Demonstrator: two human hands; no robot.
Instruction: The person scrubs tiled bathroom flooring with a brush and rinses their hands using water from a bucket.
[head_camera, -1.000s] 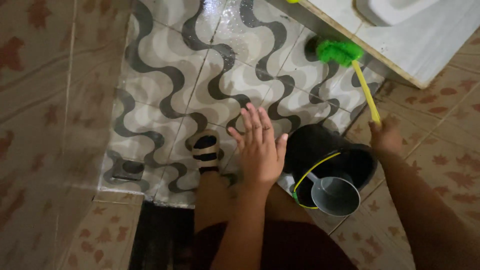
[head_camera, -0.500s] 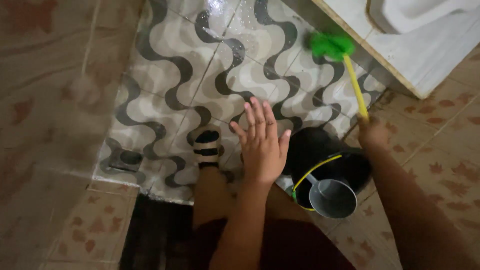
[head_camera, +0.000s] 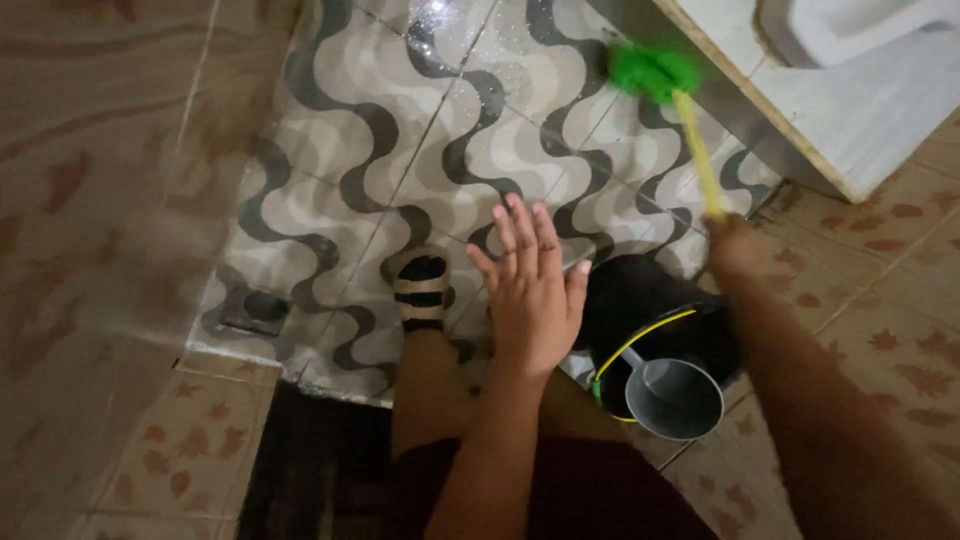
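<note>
My right hand (head_camera: 735, 250) grips the yellow handle of a scrub brush (head_camera: 697, 150). Its green bristle head (head_camera: 650, 72) presses on the wavy grey and white floor tiles (head_camera: 400, 150) beside the raised step. My left hand (head_camera: 530, 290) hovers flat in the air with fingers spread, holding nothing, above my knee. Just left of that hand, my foot in a striped sandal (head_camera: 422, 292) stands on the wet tiles.
A black bucket (head_camera: 650, 310) with a yellow wire handle stands by my right forearm, a grey dipper cup (head_camera: 672, 397) resting in it. A white squat pan (head_camera: 850, 30) sits in the raised platform at top right. A floor drain (head_camera: 255, 312) lies at left.
The brush head has slid up and left along the tiles near the step. My left hand stays spread in much the same place.
</note>
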